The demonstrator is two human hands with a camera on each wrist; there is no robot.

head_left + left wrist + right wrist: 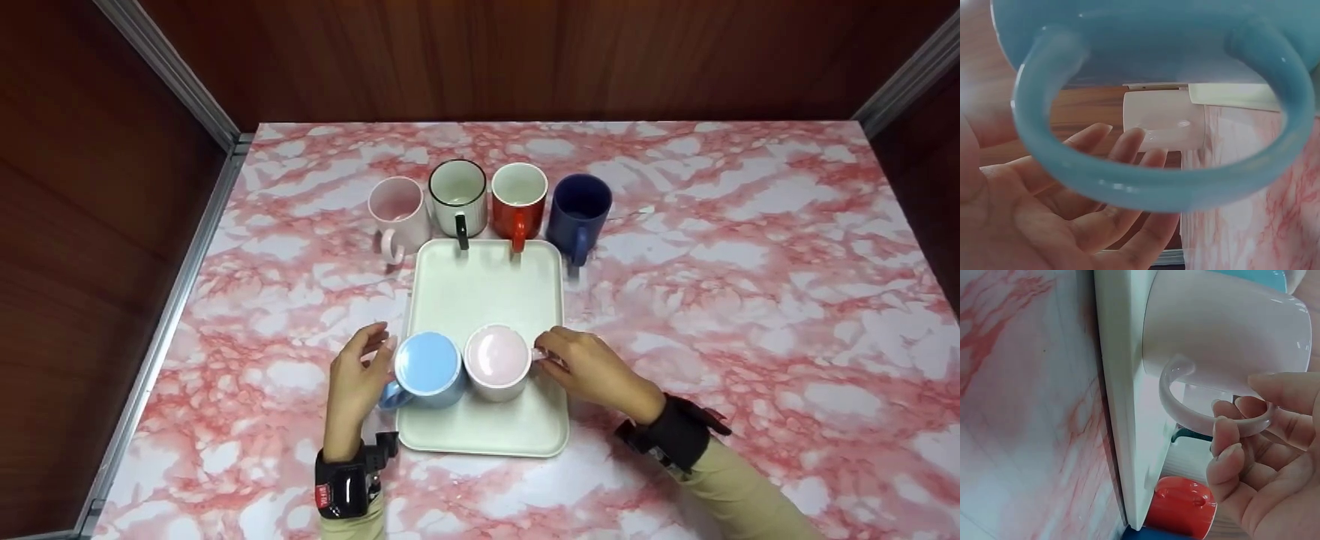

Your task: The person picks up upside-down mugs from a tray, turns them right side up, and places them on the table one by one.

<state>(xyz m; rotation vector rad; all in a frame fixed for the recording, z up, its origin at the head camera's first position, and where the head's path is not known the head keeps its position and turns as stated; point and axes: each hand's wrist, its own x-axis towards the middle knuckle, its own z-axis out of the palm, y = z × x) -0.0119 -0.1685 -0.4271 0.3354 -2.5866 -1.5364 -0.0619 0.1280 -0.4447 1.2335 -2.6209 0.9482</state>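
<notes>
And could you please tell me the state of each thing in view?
Light blue mug: upside down
Front pink mug: upside down
Back pink mug: upright
White mug: upright
Red mug: upright
Dark blue mug: upright
Tray: flat, bearing two mugs
Left hand: holding nothing
Right hand: gripping front pink mug

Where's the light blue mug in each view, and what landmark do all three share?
Head: light blue mug on the tray, left of the held pink mug, below centre.
Left wrist: light blue mug across the top, its handle looping down mid-picture.
Right wrist: light blue mug at the top edge, right of centre, partly hidden by the held pink mug.
Shared landmark: red-marbled tabletop.
</notes>
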